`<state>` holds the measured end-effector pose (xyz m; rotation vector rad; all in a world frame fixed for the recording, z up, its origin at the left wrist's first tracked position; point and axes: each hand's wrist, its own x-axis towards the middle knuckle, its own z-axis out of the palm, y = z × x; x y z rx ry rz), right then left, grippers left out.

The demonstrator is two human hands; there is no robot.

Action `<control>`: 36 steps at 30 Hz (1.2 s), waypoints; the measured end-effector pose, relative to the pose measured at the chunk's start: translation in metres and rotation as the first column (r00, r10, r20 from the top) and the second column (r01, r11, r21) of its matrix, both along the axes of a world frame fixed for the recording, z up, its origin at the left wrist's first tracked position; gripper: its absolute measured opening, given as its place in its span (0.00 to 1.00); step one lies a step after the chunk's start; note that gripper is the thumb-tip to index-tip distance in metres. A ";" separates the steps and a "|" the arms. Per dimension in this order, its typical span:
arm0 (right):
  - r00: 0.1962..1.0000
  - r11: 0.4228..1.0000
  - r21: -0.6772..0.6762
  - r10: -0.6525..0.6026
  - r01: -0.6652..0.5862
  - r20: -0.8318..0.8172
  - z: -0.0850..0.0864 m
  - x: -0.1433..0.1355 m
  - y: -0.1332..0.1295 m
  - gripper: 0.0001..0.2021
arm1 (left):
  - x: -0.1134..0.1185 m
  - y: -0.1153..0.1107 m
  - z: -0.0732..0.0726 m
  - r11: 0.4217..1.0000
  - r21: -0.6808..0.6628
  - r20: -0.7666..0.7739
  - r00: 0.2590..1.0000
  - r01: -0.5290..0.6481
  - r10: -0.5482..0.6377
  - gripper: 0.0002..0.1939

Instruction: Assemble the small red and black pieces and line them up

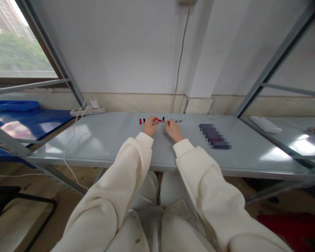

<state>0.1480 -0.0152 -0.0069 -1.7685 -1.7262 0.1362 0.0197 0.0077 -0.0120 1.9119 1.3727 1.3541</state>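
My left hand is closed on a small red piece over the grey table. Just right of it, my right hand has its fingers pinched together near the table; what they hold, if anything, is too small to make out. Between the hands stands a black piece. A red cylinder and another black piece are left of my left hand. Small metallic parts lie in a row beyond my right hand.
A dark, pixelated flat object lies on the right. At the back left is a power strip with white cables. Metal frame posts rise at both sides, and a blue tray sits far left.
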 end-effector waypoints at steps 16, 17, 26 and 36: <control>0.724 0.908 0.237 0.419 -0.347 -0.548 0.001 0.007 0.014 0.17 | -0.002 0.000 0.006 0.972 -0.073 0.438 0.883 0.222 -0.168 0.13; 0.706 0.904 0.234 0.425 -0.357 -0.566 0.001 0.006 0.014 0.17 | -0.002 0.001 0.005 0.976 -0.069 0.443 0.883 0.207 -0.156 0.14; 0.885 0.917 0.259 0.373 -0.304 -0.280 0.008 0.006 0.005 0.08 | -0.002 -0.003 0.009 0.997 -0.013 0.458 0.887 0.077 -0.063 0.17; 0.872 0.909 0.351 0.348 -0.224 -0.344 0.006 0.004 0.008 0.13 | -0.002 -0.005 0.009 0.994 -0.028 0.375 0.923 0.102 -0.084 0.14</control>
